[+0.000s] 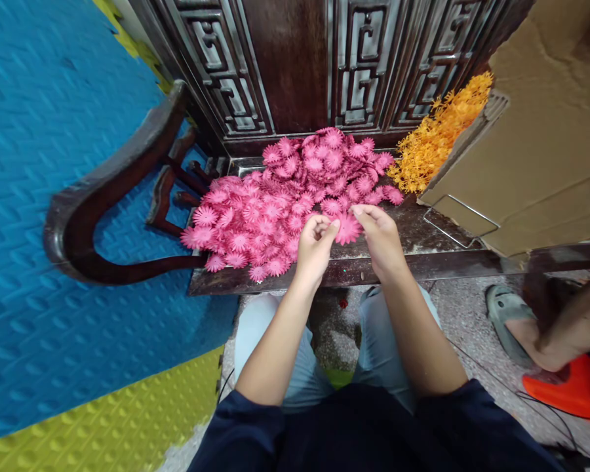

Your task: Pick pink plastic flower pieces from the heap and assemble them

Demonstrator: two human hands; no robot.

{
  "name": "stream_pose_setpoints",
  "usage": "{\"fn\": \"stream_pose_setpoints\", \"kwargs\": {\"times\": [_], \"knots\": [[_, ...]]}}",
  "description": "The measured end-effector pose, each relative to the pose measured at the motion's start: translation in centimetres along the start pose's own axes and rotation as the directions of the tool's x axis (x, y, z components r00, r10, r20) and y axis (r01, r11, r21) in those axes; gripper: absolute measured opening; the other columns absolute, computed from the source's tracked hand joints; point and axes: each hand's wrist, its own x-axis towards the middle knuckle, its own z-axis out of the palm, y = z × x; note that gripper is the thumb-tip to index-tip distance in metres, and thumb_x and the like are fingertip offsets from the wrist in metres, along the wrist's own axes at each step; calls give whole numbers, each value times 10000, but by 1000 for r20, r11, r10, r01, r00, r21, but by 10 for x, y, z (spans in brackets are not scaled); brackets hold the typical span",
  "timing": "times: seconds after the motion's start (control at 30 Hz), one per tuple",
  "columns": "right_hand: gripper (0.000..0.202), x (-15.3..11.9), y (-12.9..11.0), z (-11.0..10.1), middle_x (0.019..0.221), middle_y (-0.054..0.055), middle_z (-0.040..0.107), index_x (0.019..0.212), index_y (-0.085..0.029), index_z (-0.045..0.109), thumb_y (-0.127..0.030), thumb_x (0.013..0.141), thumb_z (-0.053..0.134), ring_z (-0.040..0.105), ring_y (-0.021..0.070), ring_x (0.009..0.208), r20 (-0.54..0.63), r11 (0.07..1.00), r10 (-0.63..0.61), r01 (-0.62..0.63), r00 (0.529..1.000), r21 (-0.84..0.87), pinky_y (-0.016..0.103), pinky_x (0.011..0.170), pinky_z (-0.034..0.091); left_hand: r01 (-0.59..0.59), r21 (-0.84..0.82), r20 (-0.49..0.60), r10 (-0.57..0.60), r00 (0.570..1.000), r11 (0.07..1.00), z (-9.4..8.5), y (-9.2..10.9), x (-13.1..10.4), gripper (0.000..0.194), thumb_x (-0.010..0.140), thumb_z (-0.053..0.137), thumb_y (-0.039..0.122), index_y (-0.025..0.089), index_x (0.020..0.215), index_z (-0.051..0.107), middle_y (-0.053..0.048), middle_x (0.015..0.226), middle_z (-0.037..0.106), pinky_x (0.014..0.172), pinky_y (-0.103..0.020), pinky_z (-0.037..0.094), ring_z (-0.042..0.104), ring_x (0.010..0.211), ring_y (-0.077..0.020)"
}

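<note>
A big heap of pink artificial flower heads [285, 196] lies on the seat of a dark wooden chair [423, 252]. My left hand [315, 246] and my right hand [379, 235] meet over the seat's front part. Together they pinch one pink flower head [348, 229] between their fingertips, just in front of the heap. A bunch of orange plastic sprigs [437, 134] lies at the seat's back right, beside the pink heap.
A brown cardboard box [535, 151] stands on the right of the seat. The chair's curved armrest [113, 183] rises at left over blue and yellow foam mats [44, 131]. Another person's foot in a grey sandal [509, 321] is at lower right, by an orange object [570, 390].
</note>
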Motion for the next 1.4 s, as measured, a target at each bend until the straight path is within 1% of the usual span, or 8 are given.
{"fn": "stream_pose_setpoints", "kwargs": {"times": [0.17, 0.27, 0.5, 0.63, 0.8, 0.97, 1.2, 1.4], "knots": [[187, -1, -1, -2, 748, -5, 647, 771, -188, 653, -366, 715, 644, 546, 110, 698, 97, 995, 81, -75, 992, -69, 252, 669, 425, -185, 227, -122, 217, 969, 956, -8, 2, 3, 131, 776, 658, 225, 186, 753, 536, 30, 696, 503, 647, -221, 363, 453, 634, -91], [145, -1, -1, -1, 686, -23, 637, 733, -187, 651, -311, 665, 682, 541, 103, 647, 165, 994, 97, -87, 982, -63, 260, 673, 439, -205, 244, -141, 244, 960, 948, -12, 5, 5, 130, 776, 664, 241, 190, 757, 546, 26, 699, 515, 652, -224, 369, 465, 638, -96], [148, 0, 0, 0, 665, -18, 657, 696, -187, 682, -313, 624, 713, 537, 98, 612, 155, 992, 125, -119, 980, -48, 270, 657, 453, -214, 262, -146, 258, 955, 941, -13, 9, 6, 120, 753, 685, 224, 185, 752, 572, 6, 743, 564, 681, -226, 390, 518, 694, -108], [124, 0, 3, 0, 705, -2, 678, 694, -179, 688, -279, 624, 710, 553, 103, 627, 139, 993, 112, -107, 984, -46, 283, 688, 453, -232, 367, -168, 309, 936, 901, -14, 10, 4, 162, 771, 667, 221, 199, 899, 570, 1, 778, 552, 737, -255, 402, 513, 713, -127], [111, 0, 3, 1, 705, -8, 683, 685, -184, 670, -287, 646, 684, 547, 106, 639, 54, 994, 87, -83, 995, -68, 272, 681, 439, -354, 657, -112, 551, 827, 665, -12, 10, -4, 235, 736, 717, 313, 227, 941, 639, -59, 930, 594, 920, -359, 337, 510, 929, -223], [113, 0, 1, -2, 672, -24, 665, 703, -187, 715, -283, 644, 713, 536, 93, 654, 148, 992, 119, -125, 982, 32, 252, 682, 408, -427, 760, 109, 552, 827, 489, -6, 5, -10, 131, 815, 631, 342, 250, 853, 716, -77, 891, 647, 871, -375, 315, 517, 894, -239], [192, -1, 0, -6, 674, -29, 688, 698, -212, 750, -322, 555, 816, 540, 85, 647, 239, 964, 185, -223, 953, 142, 251, 676, 400, -419, 730, 81, 541, 837, 540, -9, 8, -6, 128, 834, 622, 298, 224, 851, 725, -47, 880, 680, 860, -345, 398, 587, 883, -197], [202, -1, -1, -5, 675, -26, 701, 667, -225, 754, -322, 511, 839, 563, 104, 673, 270, 954, 176, -231, 947, 188, 285, 760, 433, -412, 538, 46, 462, 886, 735, -8, 10, -5, 92, 799, 660, 252, 192, 826, 724, -35, 855, 700, 811, -290, 474, 632, 857, -158]]}}
